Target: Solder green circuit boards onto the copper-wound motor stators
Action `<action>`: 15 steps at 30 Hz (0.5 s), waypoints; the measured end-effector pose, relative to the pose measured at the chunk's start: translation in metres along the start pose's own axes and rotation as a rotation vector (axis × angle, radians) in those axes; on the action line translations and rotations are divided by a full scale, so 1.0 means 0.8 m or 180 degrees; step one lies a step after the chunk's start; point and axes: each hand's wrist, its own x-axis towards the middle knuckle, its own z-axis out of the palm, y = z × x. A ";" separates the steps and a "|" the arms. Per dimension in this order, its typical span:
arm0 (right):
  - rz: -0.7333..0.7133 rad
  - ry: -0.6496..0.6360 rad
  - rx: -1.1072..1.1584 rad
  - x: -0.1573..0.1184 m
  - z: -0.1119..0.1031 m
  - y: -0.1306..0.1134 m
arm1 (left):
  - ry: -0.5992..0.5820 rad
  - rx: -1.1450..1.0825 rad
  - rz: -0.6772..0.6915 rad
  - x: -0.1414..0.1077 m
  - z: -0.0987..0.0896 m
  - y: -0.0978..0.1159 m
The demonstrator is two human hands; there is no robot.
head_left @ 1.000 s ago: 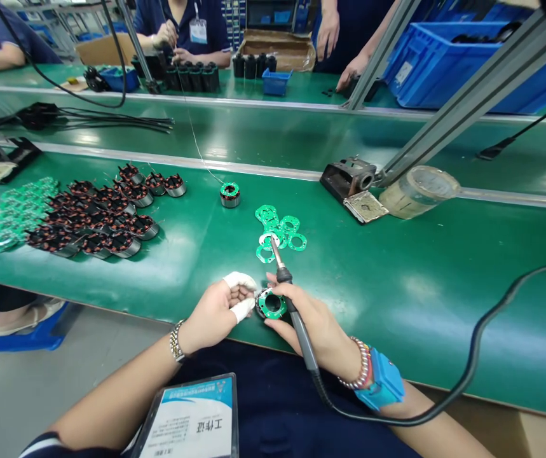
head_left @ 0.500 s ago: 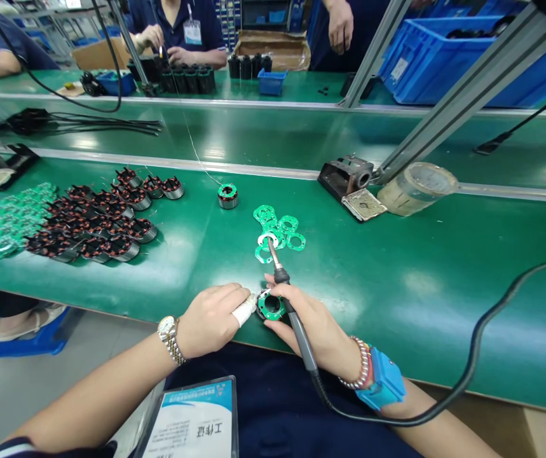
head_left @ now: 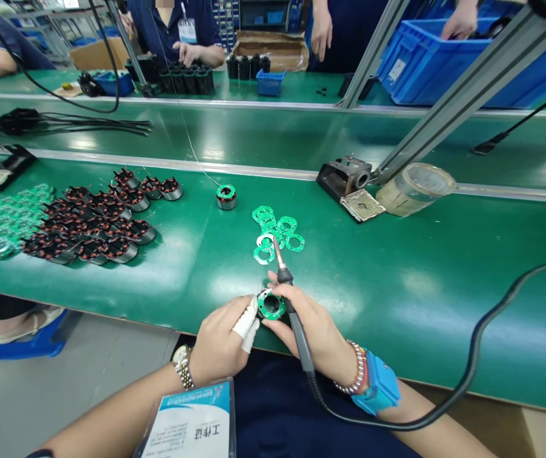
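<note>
A motor stator with a green ring-shaped circuit board [head_left: 262, 313] on top is held near the bench's front edge. My left hand [head_left: 222, 337], white covers on its fingertips, presses its closed fingers against the stator's left side. My right hand [head_left: 318, 324] grips a soldering iron [head_left: 300, 337], and its thumb and fingers also brace the stator from the right. The iron's tip points away from me, over a loose pile of green ring boards [head_left: 286, 226]. One finished-looking stator with a board [head_left: 226, 198] stands farther back, a thin solder wire [head_left: 191, 143] running down to it.
Rows of wound stators [head_left: 94, 222] and a heap of green boards [head_left: 20, 216] lie at the left. An iron stand with sponge [head_left: 349, 181] and a tub [head_left: 416, 189] stand back right. The iron's cord [head_left: 475, 343] loops right. Co-workers' hands [head_left: 321, 35] show across the bench.
My left hand has turned at the wrist and dropped slightly, showing more white-covered fingers against the stator. The iron's tip has shifted slightly right. Across the bench, another hand now reaches into the blue crate.
</note>
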 end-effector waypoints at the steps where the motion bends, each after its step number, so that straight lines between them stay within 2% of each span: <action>1: -0.0001 0.0009 0.0018 0.001 0.001 0.001 | 0.0017 0.0000 -0.0029 -0.005 0.004 0.001; 5: -0.0058 -0.0117 0.0131 0.007 -0.002 0.010 | 0.0056 -0.0246 -0.0337 -0.007 0.013 0.006; 8: -0.0140 -0.0238 0.0189 0.012 -0.012 0.016 | -0.0151 -0.0863 -0.0649 0.002 0.007 0.008; 11: -0.0049 -0.0136 0.0085 0.010 -0.022 0.014 | -0.0269 -0.1365 -0.0952 0.009 -0.005 0.007; 13: 0.0017 -0.0130 0.0028 0.006 -0.026 0.011 | -0.0295 -0.1453 -0.0990 0.011 -0.011 0.004; 15: -0.0010 -0.0190 0.0029 0.002 -0.028 0.009 | -0.0353 -0.1414 -0.0829 0.013 -0.013 -0.003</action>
